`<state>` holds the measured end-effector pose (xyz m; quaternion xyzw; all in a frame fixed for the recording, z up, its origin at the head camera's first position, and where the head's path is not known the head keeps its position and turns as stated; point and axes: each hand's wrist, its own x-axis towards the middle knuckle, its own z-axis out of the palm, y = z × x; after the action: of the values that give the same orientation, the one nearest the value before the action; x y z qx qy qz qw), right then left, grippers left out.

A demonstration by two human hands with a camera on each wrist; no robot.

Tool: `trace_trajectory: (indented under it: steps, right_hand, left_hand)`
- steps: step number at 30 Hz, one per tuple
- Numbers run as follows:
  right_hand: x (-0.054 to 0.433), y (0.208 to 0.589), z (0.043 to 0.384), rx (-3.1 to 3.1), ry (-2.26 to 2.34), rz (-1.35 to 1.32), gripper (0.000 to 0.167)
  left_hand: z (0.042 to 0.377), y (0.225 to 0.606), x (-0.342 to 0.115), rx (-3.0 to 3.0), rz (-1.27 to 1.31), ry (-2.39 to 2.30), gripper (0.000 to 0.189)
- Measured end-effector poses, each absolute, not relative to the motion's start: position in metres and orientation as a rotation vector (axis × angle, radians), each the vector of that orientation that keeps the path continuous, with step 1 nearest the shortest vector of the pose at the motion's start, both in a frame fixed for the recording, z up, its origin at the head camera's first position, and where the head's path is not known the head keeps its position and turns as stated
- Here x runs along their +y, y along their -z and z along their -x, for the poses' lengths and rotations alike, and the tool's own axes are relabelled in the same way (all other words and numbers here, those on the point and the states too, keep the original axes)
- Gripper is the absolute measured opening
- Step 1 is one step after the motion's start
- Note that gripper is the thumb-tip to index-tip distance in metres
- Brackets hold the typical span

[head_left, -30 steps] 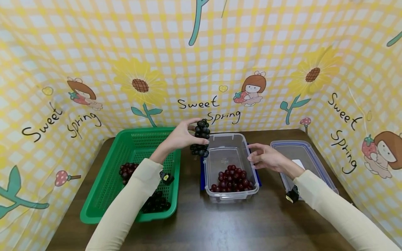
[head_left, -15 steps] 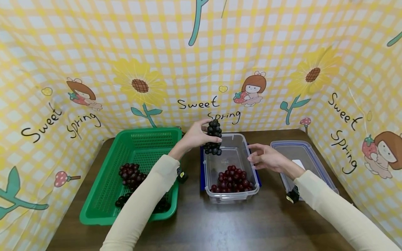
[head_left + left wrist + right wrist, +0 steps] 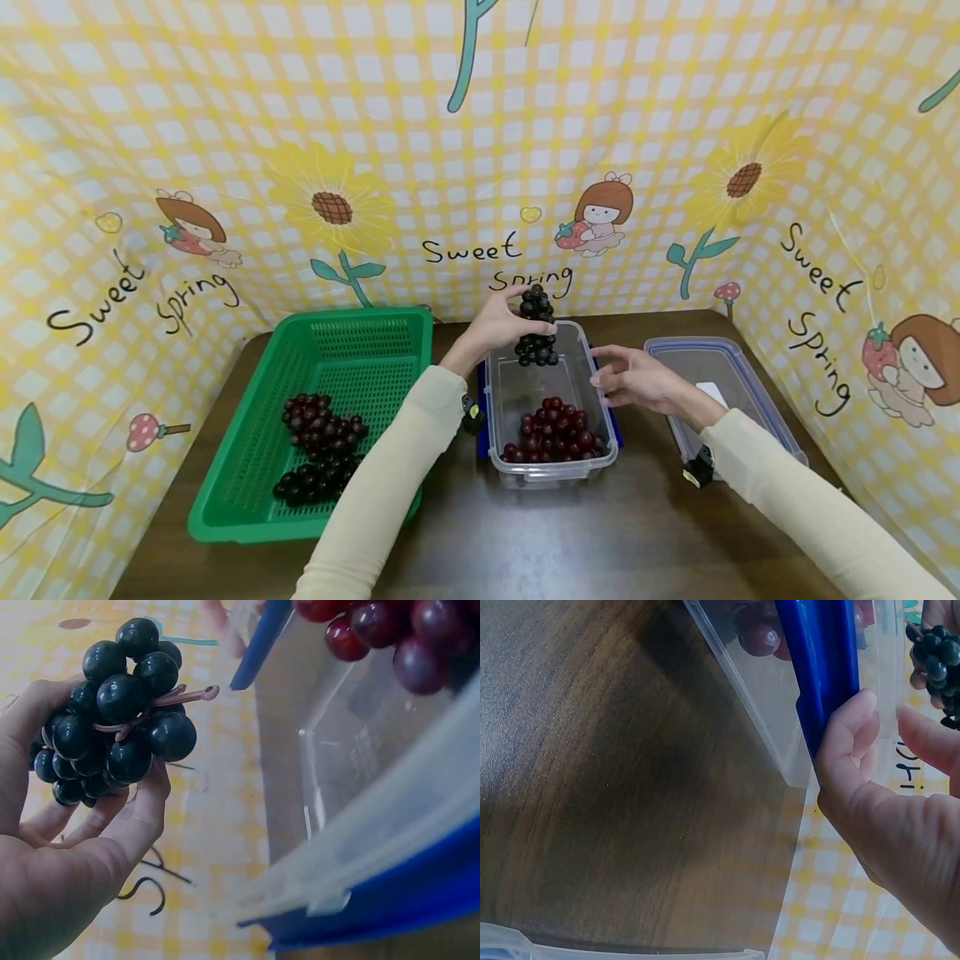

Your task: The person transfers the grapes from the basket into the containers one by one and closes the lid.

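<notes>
In the head view my left hand (image 3: 498, 323) holds a bunch of black grapes (image 3: 537, 312) upright over the far end of a clear plastic container (image 3: 504, 392). The left wrist view shows the fingers and thumb round the grapes, with a pinkish stem (image 3: 187, 696) sticking out. My right hand (image 3: 637, 379) grips the container's right side. Its curled fingers lie against a blue side latch (image 3: 829, 667) in the right wrist view, and its thumb is close by the rim. Red grapes (image 3: 555, 429) lie in the container's near end.
On the left stands a green basket (image 3: 240, 417) with dark red grapes (image 3: 318, 421) and black grapes (image 3: 315, 482) in it. A clear lid with a blue-grey seal (image 3: 720, 375) lies at the right. A checked cloth (image 3: 450, 167) hangs behind the brown table (image 3: 480, 542).
My left hand has carried the black grapes rightward, from beside the container's left wall to over its inside. More grapes in the basket have come into sight. The right hand has stayed put.
</notes>
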<state>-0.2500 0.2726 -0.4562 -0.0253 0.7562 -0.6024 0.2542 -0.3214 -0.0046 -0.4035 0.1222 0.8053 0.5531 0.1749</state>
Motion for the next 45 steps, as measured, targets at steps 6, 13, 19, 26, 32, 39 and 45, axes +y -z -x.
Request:
trace_trajectory:
  steps: [6, 13, 19, 26, 32, 39, 45]
  right_hand:
    - [0.274, 0.455, 0.249, 2.057, 1.629, 0.082, 0.072]
    - [0.274, 0.456, 0.249, 2.046, 1.634, 0.094, 0.073]
    - [0.273, 0.455, 0.248, 2.037, 1.641, 0.091, 0.074]
    - [0.272, 0.457, 0.249, 2.039, 1.642, 0.076, 0.072]
    - [0.273, 0.457, 0.250, 2.038, 1.636, 0.077, 0.073]
    - [0.274, 0.456, 0.251, 2.034, 1.653, 0.080, 0.073]
    - [0.273, 0.456, 0.249, 2.036, 1.650, 0.073, 0.072]
  left_hand:
    - [0.320, 0.418, 0.012, 2.261, -0.291, -1.581, 0.098]
    - [0.316, 0.427, 0.028, 2.295, -0.245, -1.564, 0.093]
    - [0.313, 0.439, 0.037, 2.286, -0.233, -1.528, 0.096]
    - [0.311, 0.450, 0.044, 2.309, -0.150, -1.530, 0.091]
    - [0.309, 0.451, 0.049, 2.325, -0.108, -1.561, 0.089]
    - [0.305, 0.453, 0.055, 2.362, -0.163, -1.532, 0.080]
    - [0.301, 0.458, 0.058, 2.288, -0.100, -1.511, 0.079]
